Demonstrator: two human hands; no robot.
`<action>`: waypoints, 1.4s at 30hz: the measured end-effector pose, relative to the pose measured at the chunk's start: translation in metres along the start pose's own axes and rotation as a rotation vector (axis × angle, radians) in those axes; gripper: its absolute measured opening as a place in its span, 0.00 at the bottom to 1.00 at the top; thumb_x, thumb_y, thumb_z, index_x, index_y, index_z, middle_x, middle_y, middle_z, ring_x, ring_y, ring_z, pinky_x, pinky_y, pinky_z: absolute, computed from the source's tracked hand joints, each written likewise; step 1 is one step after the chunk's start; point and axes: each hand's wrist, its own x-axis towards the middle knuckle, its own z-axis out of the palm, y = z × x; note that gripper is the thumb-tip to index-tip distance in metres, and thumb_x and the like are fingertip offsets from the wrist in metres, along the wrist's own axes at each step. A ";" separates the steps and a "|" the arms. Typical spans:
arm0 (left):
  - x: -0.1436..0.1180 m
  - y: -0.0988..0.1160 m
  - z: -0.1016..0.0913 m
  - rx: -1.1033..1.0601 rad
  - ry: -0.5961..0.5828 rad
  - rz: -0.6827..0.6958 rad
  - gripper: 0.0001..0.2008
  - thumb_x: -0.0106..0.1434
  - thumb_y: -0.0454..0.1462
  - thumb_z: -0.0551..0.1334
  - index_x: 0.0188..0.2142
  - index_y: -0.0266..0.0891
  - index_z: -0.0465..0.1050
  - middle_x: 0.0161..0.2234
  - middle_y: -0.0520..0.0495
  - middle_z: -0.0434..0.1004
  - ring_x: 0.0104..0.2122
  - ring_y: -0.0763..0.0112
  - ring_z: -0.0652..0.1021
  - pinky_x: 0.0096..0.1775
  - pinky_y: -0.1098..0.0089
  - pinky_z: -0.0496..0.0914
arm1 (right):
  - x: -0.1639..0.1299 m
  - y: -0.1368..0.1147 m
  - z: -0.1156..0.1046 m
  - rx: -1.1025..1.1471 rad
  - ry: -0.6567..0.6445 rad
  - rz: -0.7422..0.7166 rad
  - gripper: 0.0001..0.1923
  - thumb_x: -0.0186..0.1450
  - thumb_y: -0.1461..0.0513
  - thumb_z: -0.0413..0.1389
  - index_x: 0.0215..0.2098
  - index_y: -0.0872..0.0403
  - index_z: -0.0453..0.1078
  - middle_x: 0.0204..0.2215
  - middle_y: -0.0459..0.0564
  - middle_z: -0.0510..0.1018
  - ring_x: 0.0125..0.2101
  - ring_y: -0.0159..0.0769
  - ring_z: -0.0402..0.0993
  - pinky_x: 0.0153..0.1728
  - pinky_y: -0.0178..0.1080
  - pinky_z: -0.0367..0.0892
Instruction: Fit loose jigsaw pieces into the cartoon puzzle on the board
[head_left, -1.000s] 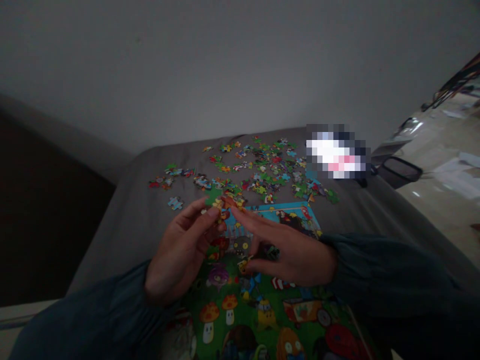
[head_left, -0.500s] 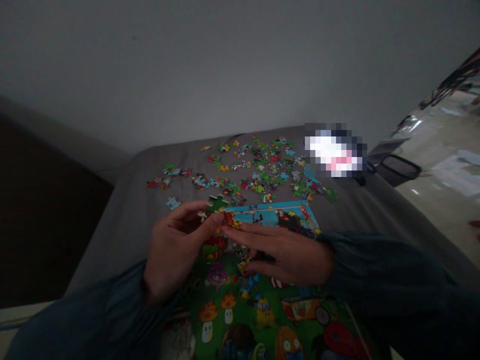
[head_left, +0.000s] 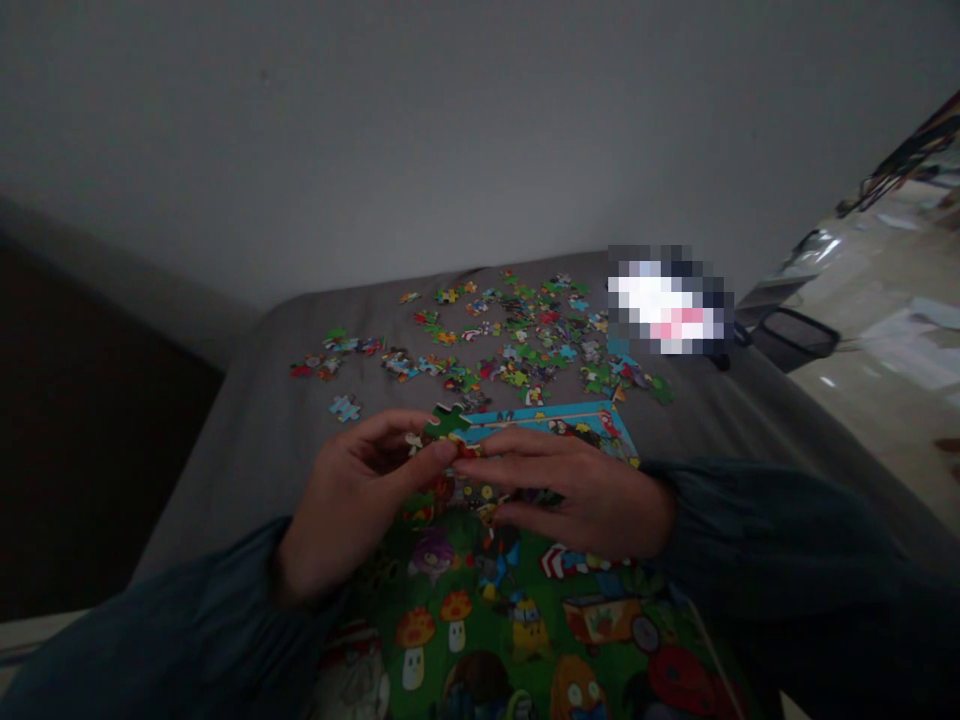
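Above the puzzle board point(head_left: 465, 650), my left hand point(head_left: 356, 505) pinches a green jigsaw piece point(head_left: 448, 421) between thumb and fingers. A reddish-yellow piece point(head_left: 470, 451) shows just below it; I cannot tell whether the two are joined. My right hand point(head_left: 574, 490) comes in from the right with fingers stretched out, its fingertips against the lower edge of these pieces and its thumb apart. Beneath both hands the board shows cartoon mushrooms and other characters on green, with a light blue strip along its far edge.
Many loose jigsaw pieces point(head_left: 525, 350) lie scattered across the grey cloth point(head_left: 247, 400) beyond the board. One pale blue piece point(head_left: 345, 407) lies apart at the left. A pair of dark-framed glasses point(head_left: 795, 335) and a blurred-out object point(head_left: 667, 300) sit at the right, near a wall point(head_left: 450, 130).
My left hand has shifted slightly right with the green piece, which now tilts flatter. My right fingers have risen a little and cover more of the reddish-yellow piece.
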 end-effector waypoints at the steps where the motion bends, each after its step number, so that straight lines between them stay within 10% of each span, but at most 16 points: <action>1: 0.000 -0.001 0.000 -0.037 0.022 -0.028 0.10 0.52 0.41 0.73 0.33 0.41 0.77 0.27 0.50 0.81 0.24 0.73 0.78 0.26 0.78 0.73 | 0.000 0.000 0.000 0.012 0.005 0.001 0.25 0.67 0.66 0.56 0.62 0.53 0.62 0.54 0.54 0.71 0.53 0.34 0.68 0.56 0.40 0.66; 8: 0.005 -0.002 -0.001 -0.276 0.172 -0.161 0.15 0.46 0.42 0.76 0.32 0.40 0.77 0.28 0.52 0.81 0.26 0.75 0.78 0.29 0.77 0.75 | 0.002 -0.002 -0.001 0.087 0.069 0.001 0.29 0.66 0.66 0.57 0.64 0.48 0.59 0.49 0.50 0.75 0.51 0.33 0.71 0.53 0.41 0.68; 27: 0.003 -0.003 0.003 -0.308 0.136 -0.185 0.15 0.48 0.44 0.75 0.33 0.40 0.79 0.27 0.52 0.80 0.25 0.75 0.77 0.28 0.78 0.75 | -0.004 0.002 0.004 -0.166 -0.002 -0.011 0.26 0.68 0.68 0.51 0.64 0.56 0.58 0.61 0.53 0.66 0.61 0.30 0.62 0.62 0.37 0.60; 42: 0.004 -0.013 -0.006 -0.022 0.210 0.025 0.14 0.55 0.47 0.71 0.37 0.43 0.77 0.27 0.53 0.82 0.23 0.77 0.77 0.25 0.81 0.72 | -0.004 0.000 0.002 -0.067 -0.151 0.033 0.33 0.69 0.66 0.53 0.69 0.51 0.47 0.66 0.50 0.58 0.65 0.31 0.54 0.63 0.39 0.56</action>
